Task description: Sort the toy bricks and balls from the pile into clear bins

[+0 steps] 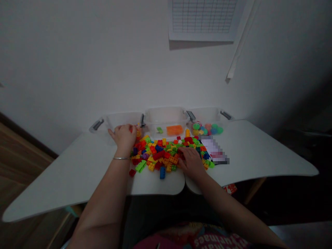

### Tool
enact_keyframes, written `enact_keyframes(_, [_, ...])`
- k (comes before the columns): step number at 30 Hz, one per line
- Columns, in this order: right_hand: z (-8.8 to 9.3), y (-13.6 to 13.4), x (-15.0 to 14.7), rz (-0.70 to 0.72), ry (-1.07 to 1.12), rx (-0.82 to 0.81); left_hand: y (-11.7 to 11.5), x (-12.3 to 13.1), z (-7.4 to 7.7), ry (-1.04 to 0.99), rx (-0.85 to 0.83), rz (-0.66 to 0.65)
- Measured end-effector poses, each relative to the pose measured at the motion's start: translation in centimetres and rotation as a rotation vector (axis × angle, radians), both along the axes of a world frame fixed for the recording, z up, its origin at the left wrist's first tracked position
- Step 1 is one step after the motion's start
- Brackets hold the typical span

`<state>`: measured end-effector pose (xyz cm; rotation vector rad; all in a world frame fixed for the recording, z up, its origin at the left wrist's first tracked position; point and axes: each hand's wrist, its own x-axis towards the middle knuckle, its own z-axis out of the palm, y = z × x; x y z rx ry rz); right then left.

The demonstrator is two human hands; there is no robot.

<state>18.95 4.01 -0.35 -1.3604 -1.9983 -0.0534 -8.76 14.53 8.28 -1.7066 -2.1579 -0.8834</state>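
Observation:
A heap of small plastic bricks [160, 154] in red, yellow, green, orange and blue lies on the white table [77, 173] in front of me. My left hand [124, 136] is at the heap's far left, by the left clear bin [121, 119], with fingers curled round a red brick [131, 129]. A thin bangle sits on that wrist. My right hand [190, 159] rests palm down on the heap's right side, fingers bent onto the bricks; whether it holds one is hidden.
Three clear bins stand along the wall: the middle bin [166, 119] holds an orange brick and a green one, the right bin [207, 116] holds coloured round pieces. A printed card [214, 148] lies right of the heap. The table has a curved cut-out at my body.

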Motion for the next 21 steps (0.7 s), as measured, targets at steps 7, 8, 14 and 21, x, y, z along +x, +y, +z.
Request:
enact_keyframes(7, [-0.1,0.0,0.0,0.002,-0.004,-0.001,-0.3,0.0,-0.1,0.097,-0.029,-0.011])
enact_keyframes(8, [-0.1,0.0,0.0,0.002,-0.003,-0.003,-0.3,0.0,-0.1,0.094,-0.03,-0.014])
enact_keyframes(14, [-0.1,-0.1,-0.1,-0.007,-0.006,-0.02,-0.2,-0.5,0.4,0.032,-0.093,-0.067])
enact_keyframes(21, [-0.1,0.0,0.0,0.0,-0.004,-0.004,-1.7,0.3,1.8,-0.006,-0.067,-0.133])
